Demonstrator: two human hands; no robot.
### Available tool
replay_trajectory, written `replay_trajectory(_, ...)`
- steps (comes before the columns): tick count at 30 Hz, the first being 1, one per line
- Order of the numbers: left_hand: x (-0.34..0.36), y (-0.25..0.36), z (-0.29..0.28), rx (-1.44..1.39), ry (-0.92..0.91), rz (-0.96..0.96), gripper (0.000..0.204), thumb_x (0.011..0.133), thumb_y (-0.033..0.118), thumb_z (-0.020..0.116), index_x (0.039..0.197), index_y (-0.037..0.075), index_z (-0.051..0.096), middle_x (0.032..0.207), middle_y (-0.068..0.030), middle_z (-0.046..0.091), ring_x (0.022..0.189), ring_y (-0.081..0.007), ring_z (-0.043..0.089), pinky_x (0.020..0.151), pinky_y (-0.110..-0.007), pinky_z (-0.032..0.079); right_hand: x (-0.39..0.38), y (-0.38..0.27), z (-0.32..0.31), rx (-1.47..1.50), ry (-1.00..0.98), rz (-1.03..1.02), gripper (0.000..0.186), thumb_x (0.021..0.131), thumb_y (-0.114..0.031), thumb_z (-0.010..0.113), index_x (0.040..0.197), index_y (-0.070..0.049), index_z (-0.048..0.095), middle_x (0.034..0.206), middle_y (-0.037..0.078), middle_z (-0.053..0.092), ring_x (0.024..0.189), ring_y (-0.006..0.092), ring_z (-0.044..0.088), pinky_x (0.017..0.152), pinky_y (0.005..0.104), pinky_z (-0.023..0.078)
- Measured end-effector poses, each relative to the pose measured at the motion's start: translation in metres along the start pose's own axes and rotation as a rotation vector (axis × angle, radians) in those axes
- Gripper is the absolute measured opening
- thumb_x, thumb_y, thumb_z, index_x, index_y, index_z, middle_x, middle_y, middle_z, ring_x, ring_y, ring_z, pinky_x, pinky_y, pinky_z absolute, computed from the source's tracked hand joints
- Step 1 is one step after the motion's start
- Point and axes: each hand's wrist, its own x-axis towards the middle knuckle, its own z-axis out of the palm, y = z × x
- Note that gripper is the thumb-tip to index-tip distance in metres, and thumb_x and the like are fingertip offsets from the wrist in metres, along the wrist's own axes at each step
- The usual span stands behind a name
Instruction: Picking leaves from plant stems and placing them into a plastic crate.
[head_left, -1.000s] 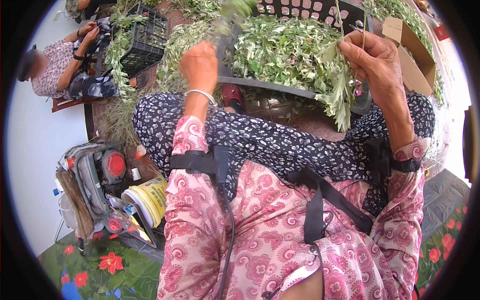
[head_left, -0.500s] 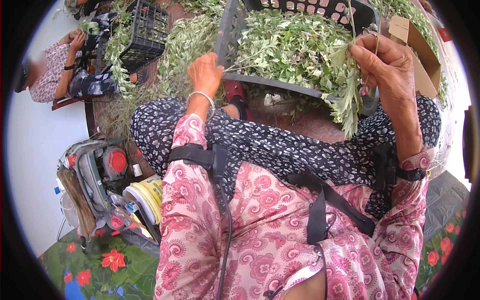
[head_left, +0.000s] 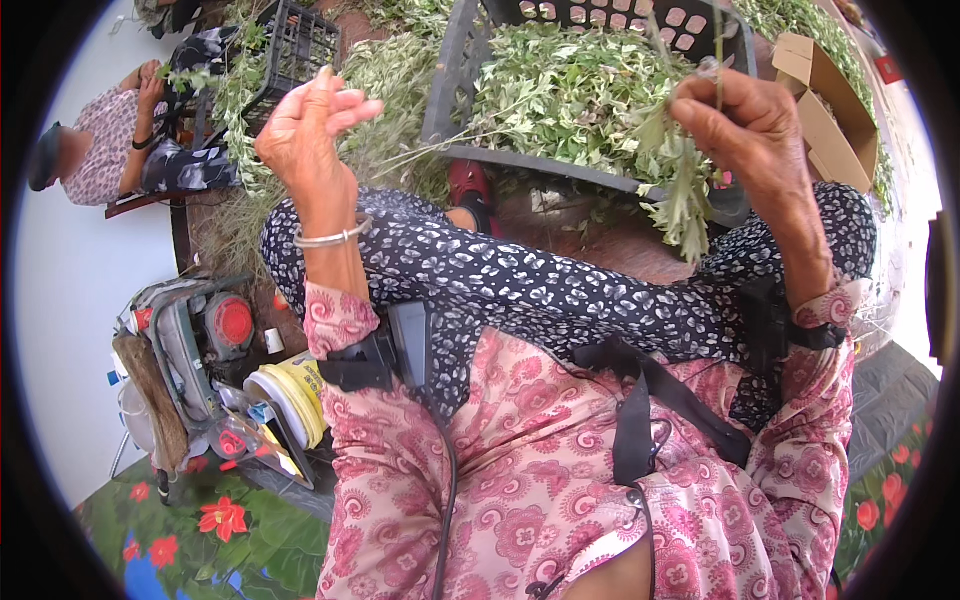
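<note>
My left hand (head_left: pixel 312 130), a metal bangle at its wrist, is raised left of the black plastic crate (head_left: pixel 560 167). Its fingers are apart with nothing visible in them. Over the crate's right side, my right hand (head_left: pixel 748 128) pinches a leafy stem. Green leaves (head_left: pixel 686 215) from that stem hang below the fingers, in front of the crate's near right corner. Loose green leaves (head_left: pixel 580 95) heap up inside the crate. A few thin bare stems (head_left: pixel 425 152) stick out over its left rim, just right of my left hand.
Piled leafy stalks (head_left: pixel 385 75) cover the floor left of the crate. An open cardboard box (head_left: pixel 835 140) stands at the right. Another person (head_left: pixel 105 165) sits at the far left beside a second black crate (head_left: pixel 300 60). Nearer are a red-and-grey machine (head_left: pixel 228 325) and a yellow bucket (head_left: pixel 298 395).
My left hand has swung left and away from the crate's corner, its fingers spreading from a closed shape. The right hand with its leafy stem has shifted slightly left.
</note>
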Motion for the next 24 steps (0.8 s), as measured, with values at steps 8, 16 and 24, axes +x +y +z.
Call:
replay_trajectory(8, -0.03, 0.023, 0.041, -0.434, -0.511, -0.253, 0.031, 0.089, 0.018, 0.041, 0.091, -0.011, 0.051, 0.072, -0.0196, 0.058, 0.059, -0.0266, 0.059, 0.057, -0.033, 0.052, 0.006, 0.005, 0.012, -0.374, -0.077, -0.304, 0.018, 0.071, -0.005, 0.058, 0.065, 0.002, 0.043, 0.056, 0.015, 0.042, 0.052, 0.033, 0.043, 0.047, 0.035, 0.036)
replay_trajectory(16, -0.033, 0.057, 0.045, 0.186, 0.013, 0.434, 0.017, 0.084, 0.006, 0.048, 0.086, -0.009, 0.055, 0.074, -0.0146, 0.06, 0.066, -0.0214, 0.061, 0.064, -0.029, 0.052, 0.004, 0.008, 0.007, -0.738, -0.177, -0.438, 0.01, 0.069, -0.005, 0.054, 0.07, -0.002, 0.045, 0.063, 0.012, 0.047, 0.063, 0.0315, 0.052, 0.052, 0.0375, 0.04)
replay_trajectory(24, -0.055, 0.056, 0.069, 0.691, -0.437, 0.907, 0.013, 0.075, 0.01, 0.06, 0.082, 0.0, 0.06, 0.08, -0.0106, 0.061, 0.071, -0.0188, 0.059, 0.063, -0.028, 0.045, 0.001, 0.005, 0.008, -1.053, -0.274, -0.466, 0.01, 0.07, -0.007, 0.048, 0.08, -0.005, 0.049, 0.074, 0.008, 0.051, 0.071, 0.0248, 0.056, 0.059, 0.0349, 0.042)
